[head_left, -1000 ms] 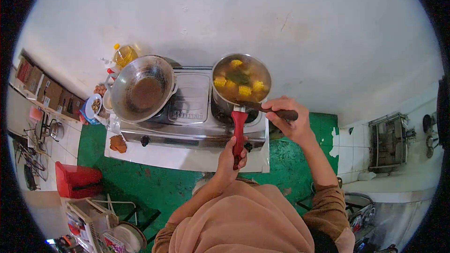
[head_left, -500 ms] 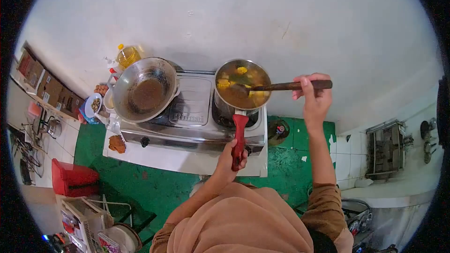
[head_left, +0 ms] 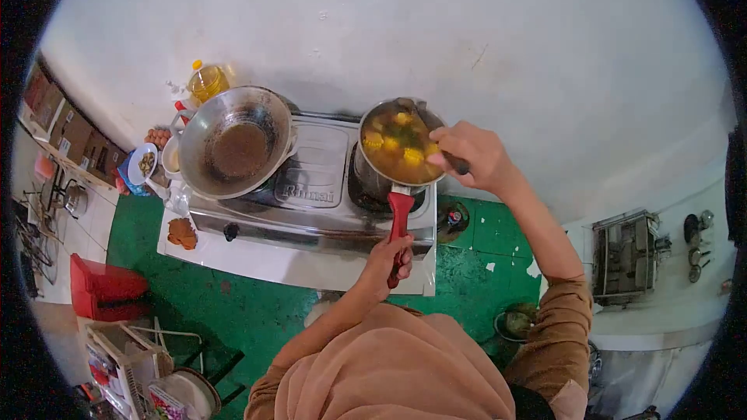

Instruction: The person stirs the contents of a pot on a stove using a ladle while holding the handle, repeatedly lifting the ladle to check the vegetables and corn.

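Gripping the red handle of the soup saucepan just ahead with left hand; right hand closed on a ladle at its rim. Could slop hot broth if tilted.

a: how many pans sit on the stove?
b: two: one pot and one wok, on one stove.
a: corn pieces?
b: at least four show.
a: what else?
b: one spoon, one oil bottle, and two hands: one left hand, one right hand.
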{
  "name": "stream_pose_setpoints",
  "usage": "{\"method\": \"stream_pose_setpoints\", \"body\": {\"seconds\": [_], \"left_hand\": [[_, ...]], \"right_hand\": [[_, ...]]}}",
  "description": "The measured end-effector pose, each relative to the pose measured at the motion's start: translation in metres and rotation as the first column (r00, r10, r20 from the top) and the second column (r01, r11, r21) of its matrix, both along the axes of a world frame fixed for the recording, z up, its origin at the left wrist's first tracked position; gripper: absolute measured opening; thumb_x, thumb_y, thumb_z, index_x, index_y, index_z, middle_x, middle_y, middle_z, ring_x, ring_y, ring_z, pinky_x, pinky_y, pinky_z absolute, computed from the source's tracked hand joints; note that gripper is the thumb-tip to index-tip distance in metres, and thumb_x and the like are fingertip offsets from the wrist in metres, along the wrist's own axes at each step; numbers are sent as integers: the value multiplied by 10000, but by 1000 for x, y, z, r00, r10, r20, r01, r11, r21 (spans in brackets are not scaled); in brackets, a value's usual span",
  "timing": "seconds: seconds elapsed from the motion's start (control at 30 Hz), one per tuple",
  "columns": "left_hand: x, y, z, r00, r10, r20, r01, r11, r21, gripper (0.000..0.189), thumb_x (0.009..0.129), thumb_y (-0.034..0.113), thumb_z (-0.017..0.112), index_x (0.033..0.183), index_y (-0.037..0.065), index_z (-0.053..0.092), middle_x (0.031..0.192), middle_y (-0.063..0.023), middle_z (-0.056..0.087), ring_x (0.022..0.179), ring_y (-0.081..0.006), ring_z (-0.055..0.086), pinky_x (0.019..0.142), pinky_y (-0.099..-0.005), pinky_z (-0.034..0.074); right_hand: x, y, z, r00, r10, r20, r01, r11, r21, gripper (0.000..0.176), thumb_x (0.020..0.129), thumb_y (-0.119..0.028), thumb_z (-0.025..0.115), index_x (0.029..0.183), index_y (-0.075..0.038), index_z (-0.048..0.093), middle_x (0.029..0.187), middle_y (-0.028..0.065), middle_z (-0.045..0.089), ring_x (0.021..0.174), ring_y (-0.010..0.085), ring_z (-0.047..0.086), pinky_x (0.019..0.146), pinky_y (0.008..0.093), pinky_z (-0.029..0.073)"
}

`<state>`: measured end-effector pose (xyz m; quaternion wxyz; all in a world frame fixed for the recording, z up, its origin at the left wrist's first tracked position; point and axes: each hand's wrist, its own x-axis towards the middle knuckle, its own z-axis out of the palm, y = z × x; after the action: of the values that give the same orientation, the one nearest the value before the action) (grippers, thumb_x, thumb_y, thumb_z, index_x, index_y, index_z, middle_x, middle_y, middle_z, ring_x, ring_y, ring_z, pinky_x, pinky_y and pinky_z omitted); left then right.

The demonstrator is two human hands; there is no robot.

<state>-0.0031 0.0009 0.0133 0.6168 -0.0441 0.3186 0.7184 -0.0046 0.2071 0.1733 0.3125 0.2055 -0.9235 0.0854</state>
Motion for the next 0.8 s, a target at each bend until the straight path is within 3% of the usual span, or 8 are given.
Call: {"method": "stream_pose_setpoints", "body": {"seconds": [0.07, 0.3, 0.4, 0.47, 0.6, 0.67, 0.8], "left_hand": [[-1, 0, 4, 1000, -10, 29, 10, 1000, -9, 198, 846, 216, 575, 963, 86, 481, 608, -2, 446, 425, -90, 403, 368, -215, 300], [-1, -1, 0, 998, 5, 55, -8, 998, 54, 196, 836, 227, 596, 918, 93, 478, 603, 3, 445, 431, -89, 407, 374, -217, 302], [-2, 0, 3, 999, -15, 39, 16, 1000, -4, 207, 836, 237, 598, 929, 95, 480, 608, 0, 447, 434, -93, 413, 375, -220, 302], [-3, 1, 6, 999, -22, 37, 23, 999, -37, 219, 834, 244, 602, 946, 96, 485, 612, -2, 449, 435, -95, 416, 377, -220, 303], [-4, 0, 5, 999, -39, 34, 41, 998, -48, 224, 833, 247, 599, 957, 102, 482, 618, -2, 452, 437, -95, 417, 379, -219, 302], [-3, 0, 2, 999, -23, 48, 24, 1000, -15, 231, 834, 250, 592, 975, 102, 487, 625, -2, 454, 433, -95, 414, 375, -218, 296], [-3, 0, 7, 999, -39, 30, 40, 998, -55, 242, 834, 251, 586, 998, 100, 492, 629, 0, 455, 429, -94, 412, 371, -218, 291]], "right_hand": [[-8, -3, -1, 995, 7, 95, -19, 992, 122, 267, 740, -170, 711, 914, -66, 536, 870, 74, 632, 654, 247, 582, 531, 325, 472], [-56, 15, -16, 930, -81, 357, 44, 993, 109, 305, 799, -330, 644, 901, -65, 532, 798, 88, 595, 673, 268, 585, 575, 350, 474], [-74, 23, -22, 909, -71, 412, 72, 997, 11, 340, 818, -376, 620, 888, -55, 531, 770, 107, 585, 647, 263, 565, 577, 337, 456], [-81, 25, -19, 839, -159, 521, 216, 975, -49, 353, 831, -386, 612, 846, -42, 533, 679, 105, 555, 574, 219, 521, 537, 323, 425], [-91, 40, -25, 832, -202, 517, 317, 937, -145, 354, 840, -374, 604, 768, -35, 530, 585, 89, 512, 518, 166, 462, 502, 315, 391], [-93, 44, -24, 789, -328, 520, 456, 879, -138, 435, 841, -417, 567, 731, 3, 545, 617, 181, 550, 568, 338, 541, 553, 394, 432], [-91, 67, -36, 749, -469, 468, 601, 778, -183, 450, 835, -417, 574, 696, 10, 540, 568, 177, 530, 528, 319, 535, 538, 392, 431]]}}
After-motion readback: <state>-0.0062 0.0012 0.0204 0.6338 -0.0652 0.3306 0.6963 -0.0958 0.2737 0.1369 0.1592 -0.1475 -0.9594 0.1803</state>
